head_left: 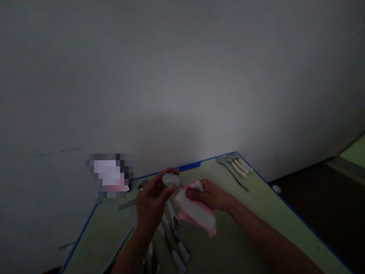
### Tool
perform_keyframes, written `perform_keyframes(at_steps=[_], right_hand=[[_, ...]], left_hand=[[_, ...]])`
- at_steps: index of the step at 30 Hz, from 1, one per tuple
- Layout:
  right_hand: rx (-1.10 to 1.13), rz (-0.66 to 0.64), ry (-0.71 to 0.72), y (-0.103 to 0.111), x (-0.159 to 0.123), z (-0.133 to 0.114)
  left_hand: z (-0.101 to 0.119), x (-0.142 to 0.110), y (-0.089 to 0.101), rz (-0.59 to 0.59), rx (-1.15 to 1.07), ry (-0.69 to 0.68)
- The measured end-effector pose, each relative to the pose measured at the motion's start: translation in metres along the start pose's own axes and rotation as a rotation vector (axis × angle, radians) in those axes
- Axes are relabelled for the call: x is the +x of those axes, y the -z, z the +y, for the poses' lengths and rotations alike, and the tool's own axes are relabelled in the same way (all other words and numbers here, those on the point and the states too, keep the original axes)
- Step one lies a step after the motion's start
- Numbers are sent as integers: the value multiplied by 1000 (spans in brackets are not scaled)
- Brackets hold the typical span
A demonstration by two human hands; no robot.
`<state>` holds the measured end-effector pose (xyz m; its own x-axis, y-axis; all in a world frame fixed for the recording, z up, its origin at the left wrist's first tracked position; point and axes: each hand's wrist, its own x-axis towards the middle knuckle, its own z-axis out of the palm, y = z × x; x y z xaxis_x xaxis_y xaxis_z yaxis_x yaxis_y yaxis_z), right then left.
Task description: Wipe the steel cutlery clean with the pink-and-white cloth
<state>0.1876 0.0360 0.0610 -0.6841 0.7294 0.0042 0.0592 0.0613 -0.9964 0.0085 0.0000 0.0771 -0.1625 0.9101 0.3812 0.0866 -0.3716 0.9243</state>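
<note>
My left hand [149, 203] grips a metal spoon [172, 179] by the edge of its bowl, which is raised above the table. In my right hand [212, 194] is a white and pink cloth [196, 211], bunched around the spoon's handle and hanging down below the fingers. The cloth hides most of that handle. Below and partly behind my left hand and forearm lie several pieces of cutlery [176, 243], their handles pointing toward me.
A green table [256, 236] with a blue edge stands against a grey wall [182, 76]. At its far right corner lie a grey utensil [234, 174] and several light-handled forks [238, 167]. A pixelated object [108, 175] stands at the far left edge.
</note>
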Motion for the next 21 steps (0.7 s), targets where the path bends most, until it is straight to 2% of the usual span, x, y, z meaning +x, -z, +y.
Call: perform_keyframes(at_steps=[2, 5, 7, 9, 12, 16, 19, 21], right_hand=[[-62, 13, -24, 7, 1, 3], [-205, -84, -89, 23, 2, 8], [-319, -221, -158, 34, 0, 10], [-441, -269, -177, 43, -4, 11], [-542, -224, -163, 53, -9, 10], [-592, -6, -72, 56, -14, 0], [-442, -17, 35, 44, -15, -14], [-298, -101, 68, 35, -15, -23]], left_hand=[[-3, 8, 2, 61, -45, 26], [-8, 17, 8, 105, -112, 60], [-8, 23, 13, 61, -83, 89], [-4, 28, 18, 14, -54, 94], [2, 33, 22, 43, -74, 74], [4, 34, 24, -62, -72, 128], [5, 33, 18, -97, -70, 124], [6, 33, 10, -88, -79, 88]])
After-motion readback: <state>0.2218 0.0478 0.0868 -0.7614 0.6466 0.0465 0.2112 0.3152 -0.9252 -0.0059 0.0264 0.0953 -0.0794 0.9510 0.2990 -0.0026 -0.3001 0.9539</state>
